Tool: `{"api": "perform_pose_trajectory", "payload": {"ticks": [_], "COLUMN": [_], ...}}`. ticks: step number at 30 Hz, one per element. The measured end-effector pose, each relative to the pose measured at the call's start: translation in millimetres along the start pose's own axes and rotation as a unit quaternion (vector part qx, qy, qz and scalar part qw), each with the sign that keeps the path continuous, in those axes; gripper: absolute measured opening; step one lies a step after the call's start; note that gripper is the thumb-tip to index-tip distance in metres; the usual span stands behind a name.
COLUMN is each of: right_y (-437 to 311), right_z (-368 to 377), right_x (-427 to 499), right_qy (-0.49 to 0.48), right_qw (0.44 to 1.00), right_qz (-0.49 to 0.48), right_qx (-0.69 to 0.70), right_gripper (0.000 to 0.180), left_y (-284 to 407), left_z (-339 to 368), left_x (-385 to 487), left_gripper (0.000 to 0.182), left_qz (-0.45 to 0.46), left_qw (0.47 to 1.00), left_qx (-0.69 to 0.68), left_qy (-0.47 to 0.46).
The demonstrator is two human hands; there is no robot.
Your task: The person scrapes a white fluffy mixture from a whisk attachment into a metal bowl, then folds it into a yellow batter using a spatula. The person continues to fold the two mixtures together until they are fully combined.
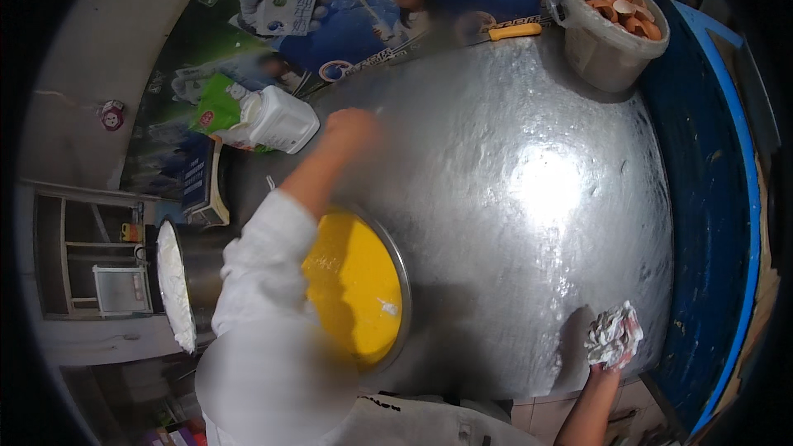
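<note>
My left hand [353, 130], at the end of a white sleeve, is over the upper left part of the metal worktop [483, 155]. It looks curled but is motion-blurred, so any held item is hidden. Beneath my left forearm stands a round metal bowl [406, 297] of yellow liquid [372, 285] with a small white fleck on it. At the lower right, my right hand [613, 337] is coated in thick white, foamy cream that hides its fingers. A tall metal pot [207, 279] holding a white fluffy mass [173, 285] is at the left.
A white plastic tub [285, 119] lies beside a green packet [217, 102] at upper left, near a dark box [201, 183]. A yellow-handled tool [514, 31] rests at the back edge. A plastic bucket of eggshells [604, 56] stands at the back right, near a blue side wall [712, 198].
</note>
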State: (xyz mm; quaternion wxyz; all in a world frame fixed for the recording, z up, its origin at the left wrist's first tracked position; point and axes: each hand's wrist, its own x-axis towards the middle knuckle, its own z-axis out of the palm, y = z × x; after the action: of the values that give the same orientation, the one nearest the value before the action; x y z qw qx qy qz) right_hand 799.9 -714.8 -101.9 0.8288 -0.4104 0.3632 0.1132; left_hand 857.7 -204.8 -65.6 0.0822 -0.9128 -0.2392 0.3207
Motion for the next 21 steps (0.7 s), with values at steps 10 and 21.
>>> {"api": "perform_pose_trajectory", "payload": {"ticks": [10, 21], "right_y": [14.0, 9.2], "right_z": [18.4, 21.3], "right_x": [-12.4, -13.2], "right_qy": [-0.239, -0.44], "right_qw": [0.97, 0.894], "right_qz": [0.052, 0.078], "right_qx": [0.018, -0.014], "right_gripper": [0.03, 0.034], "left_y": [-71.0, -66.9], "left_z": [1.1, 73.4], "left_x": [-242.7, -330.5], "left_gripper": [0.024, 0.025], "left_qz": [0.133, 0.132], "left_qw": [0.639, 0.608], "left_qx": [-0.694, -0.431], "left_qy": [0.304, 0.654]}}
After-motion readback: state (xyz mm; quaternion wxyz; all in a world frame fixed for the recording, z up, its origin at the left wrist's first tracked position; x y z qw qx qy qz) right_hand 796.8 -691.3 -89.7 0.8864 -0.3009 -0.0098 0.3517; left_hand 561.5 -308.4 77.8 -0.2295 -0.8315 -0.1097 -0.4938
